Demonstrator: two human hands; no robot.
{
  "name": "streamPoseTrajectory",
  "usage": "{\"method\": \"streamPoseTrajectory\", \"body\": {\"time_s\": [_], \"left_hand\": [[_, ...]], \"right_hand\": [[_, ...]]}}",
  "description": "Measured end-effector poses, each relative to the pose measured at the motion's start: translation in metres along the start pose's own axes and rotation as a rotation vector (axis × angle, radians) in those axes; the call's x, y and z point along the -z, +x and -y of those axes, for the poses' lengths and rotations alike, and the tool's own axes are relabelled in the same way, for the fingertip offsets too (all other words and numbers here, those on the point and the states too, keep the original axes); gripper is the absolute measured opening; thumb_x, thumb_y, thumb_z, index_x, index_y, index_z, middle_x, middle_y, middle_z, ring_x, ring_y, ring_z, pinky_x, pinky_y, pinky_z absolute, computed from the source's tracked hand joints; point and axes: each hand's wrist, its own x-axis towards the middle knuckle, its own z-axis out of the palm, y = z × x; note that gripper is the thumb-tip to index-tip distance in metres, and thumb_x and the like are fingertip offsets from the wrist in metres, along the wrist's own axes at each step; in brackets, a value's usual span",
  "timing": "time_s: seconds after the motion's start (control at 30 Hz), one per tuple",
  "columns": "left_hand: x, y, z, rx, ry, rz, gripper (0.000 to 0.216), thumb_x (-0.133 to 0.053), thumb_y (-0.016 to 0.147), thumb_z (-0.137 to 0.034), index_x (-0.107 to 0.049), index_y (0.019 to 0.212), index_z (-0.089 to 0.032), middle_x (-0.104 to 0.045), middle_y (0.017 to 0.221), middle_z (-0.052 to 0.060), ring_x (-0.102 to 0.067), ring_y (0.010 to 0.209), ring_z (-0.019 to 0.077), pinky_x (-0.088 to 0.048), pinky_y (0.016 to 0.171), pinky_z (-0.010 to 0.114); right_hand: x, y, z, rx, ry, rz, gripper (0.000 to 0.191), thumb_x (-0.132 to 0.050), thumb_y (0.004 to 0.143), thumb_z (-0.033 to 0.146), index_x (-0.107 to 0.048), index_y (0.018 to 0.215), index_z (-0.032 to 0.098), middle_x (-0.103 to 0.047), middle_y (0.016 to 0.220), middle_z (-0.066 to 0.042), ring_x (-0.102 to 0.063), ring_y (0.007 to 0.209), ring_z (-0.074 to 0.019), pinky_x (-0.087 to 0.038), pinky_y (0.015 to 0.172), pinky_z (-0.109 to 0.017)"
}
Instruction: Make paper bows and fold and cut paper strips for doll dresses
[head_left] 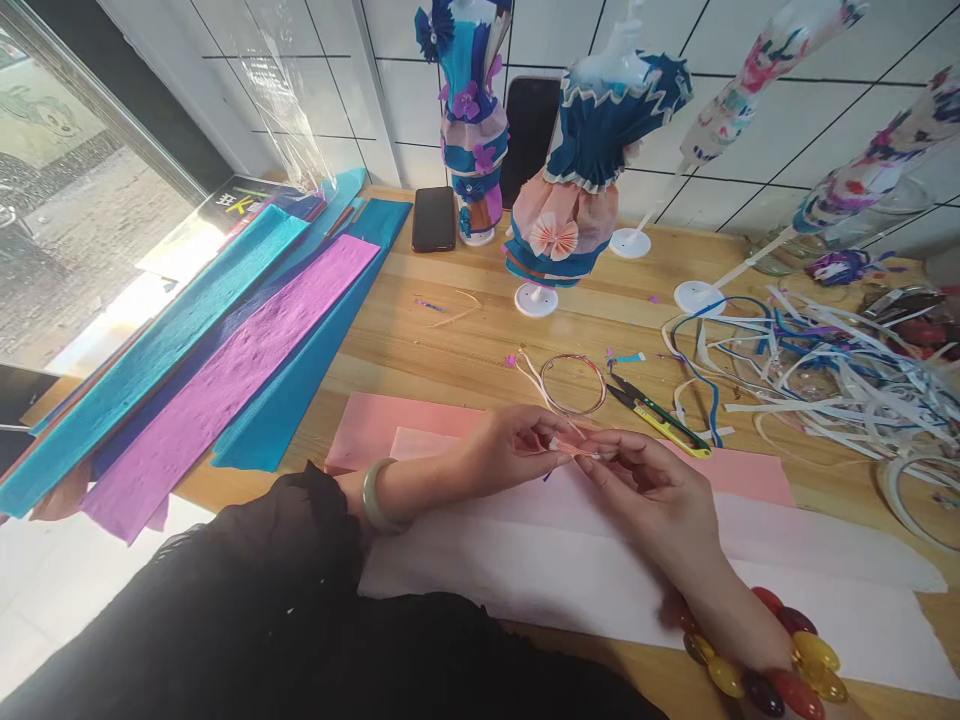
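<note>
Between my hands is a small piece of pale pink paper [574, 447], pinched from both sides. My left hand [517, 445] grips its left end with thumb and fingertips. At the other end, the thumb and forefinger of my right hand [656, 480] close on it. Its exact shape is partly covered by my fingers. Under both hands lie white sheets [637, 590] over a pink sheet [390, 400]. Just beyond my fingers are a coil of wire [574, 385] and yellow-and-black thread snips [660, 420].
Crepe paper strips [247, 370] in blue, purple and turquoise lie at the left. Small dress-like figures [562, 190] on white stands line the tiled wall, beside a black phone [433, 220]. Tangled white and blue strips [810, 370] heap up at the right.
</note>
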Motion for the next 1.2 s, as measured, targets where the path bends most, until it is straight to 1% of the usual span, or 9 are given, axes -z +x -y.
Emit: {"method": "streamPoseTrajectory", "body": {"time_s": [0.1, 0.23, 0.47, 0.53, 0.6, 0.73, 0.93, 1.1, 1.2], "left_hand": [[0.0005, 0.0011, -0.0017, -0.082, 0.045, 0.015, 0.012, -0.062, 0.078, -0.023, -0.066, 0.086, -0.015, -0.067, 0.082, 0.005, -0.058, 0.072, 0.0094, -0.044, 0.062, 0.019], [0.0021, 0.0014, -0.0045, -0.055, 0.115, 0.000, 0.013, -0.063, 0.077, -0.025, -0.068, 0.083, -0.014, -0.065, 0.070, 0.003, -0.053, 0.060, 0.0077, -0.042, 0.056, 0.019], [0.0027, 0.0016, -0.0044, -0.031, 0.129, 0.010, 0.016, -0.063, 0.078, -0.030, -0.068, 0.080, -0.015, -0.067, 0.073, 0.005, -0.055, 0.062, 0.0088, -0.042, 0.057, 0.020], [0.0025, 0.0019, -0.0039, -0.047, 0.139, 0.002, 0.016, -0.063, 0.078, -0.030, -0.068, 0.079, -0.014, -0.067, 0.073, 0.005, -0.055, 0.062, 0.0089, -0.042, 0.056, 0.020], [0.0022, 0.0023, -0.0033, -0.093, 0.142, -0.010, 0.014, -0.063, 0.078, -0.028, -0.067, 0.079, -0.014, -0.068, 0.076, 0.006, -0.056, 0.063, 0.0091, -0.043, 0.058, 0.020], [0.0016, 0.0028, -0.0029, -0.168, 0.123, -0.009, 0.012, -0.062, 0.079, -0.026, -0.066, 0.079, -0.015, -0.069, 0.083, 0.007, -0.061, 0.074, 0.0114, -0.047, 0.067, 0.022], [0.0022, 0.0018, -0.0054, -0.121, 0.127, -0.015, 0.016, -0.062, 0.080, -0.029, -0.066, 0.075, -0.014, -0.069, 0.075, 0.006, -0.058, 0.062, 0.0091, -0.046, 0.060, 0.020], [0.0019, 0.0018, -0.0045, -0.111, 0.127, -0.010, 0.017, -0.062, 0.080, -0.030, -0.067, 0.076, -0.015, -0.069, 0.075, 0.006, -0.057, 0.062, 0.0090, -0.044, 0.058, 0.020], [0.0017, 0.0016, -0.0042, -0.098, 0.125, -0.018, 0.016, -0.062, 0.079, -0.029, -0.067, 0.076, -0.015, -0.069, 0.074, 0.005, -0.058, 0.064, 0.0095, -0.044, 0.059, 0.020]], "right_hand": [[0.0000, 0.0008, 0.0000, -0.001, 0.019, 0.032, 0.021, -0.067, 0.076, 0.026, -0.064, 0.096, 0.024, -0.069, 0.095, -0.004, -0.065, 0.086, -0.0167, -0.055, 0.079, -0.031], [0.0001, 0.0012, 0.0013, 0.021, -0.003, 0.020, 0.020, -0.066, 0.077, 0.027, -0.064, 0.096, 0.024, -0.069, 0.092, -0.003, -0.065, 0.083, -0.0157, -0.055, 0.077, -0.029], [0.0004, 0.0015, 0.0002, 0.030, -0.044, 0.078, 0.022, -0.064, 0.079, 0.026, -0.063, 0.100, 0.027, -0.069, 0.102, -0.002, -0.064, 0.089, -0.0153, -0.054, 0.079, -0.028], [0.0001, 0.0019, -0.0001, 0.028, -0.034, 0.081, 0.023, -0.064, 0.079, 0.026, -0.063, 0.102, 0.027, -0.069, 0.103, -0.003, -0.064, 0.089, -0.0153, -0.054, 0.080, -0.028], [-0.0004, 0.0023, 0.0004, 0.022, -0.014, 0.081, 0.024, -0.064, 0.079, 0.026, -0.063, 0.103, 0.026, -0.069, 0.101, -0.003, -0.064, 0.088, -0.0156, -0.054, 0.079, -0.029], [-0.0011, 0.0028, 0.0029, 0.014, 0.011, 0.073, 0.022, -0.064, 0.078, 0.026, -0.063, 0.100, 0.025, -0.070, 0.097, -0.003, -0.065, 0.085, -0.0154, -0.055, 0.078, -0.029], [0.0002, 0.0020, 0.0050, 0.008, 0.010, 0.073, 0.023, -0.064, 0.078, 0.027, -0.063, 0.102, 0.026, -0.070, 0.097, -0.003, -0.065, 0.085, -0.0155, -0.055, 0.078, -0.028], [0.0010, 0.0011, 0.0024, 0.041, -0.066, 0.086, 0.024, -0.062, 0.080, 0.026, -0.062, 0.104, 0.027, -0.067, 0.107, -0.003, -0.063, 0.092, -0.0165, -0.052, 0.083, -0.031], [0.0010, 0.0008, -0.0015, 0.069, -0.122, 0.079, 0.023, -0.062, 0.080, 0.027, -0.063, 0.103, 0.027, -0.067, 0.108, -0.004, -0.063, 0.092, -0.0175, -0.052, 0.082, -0.032]]}}
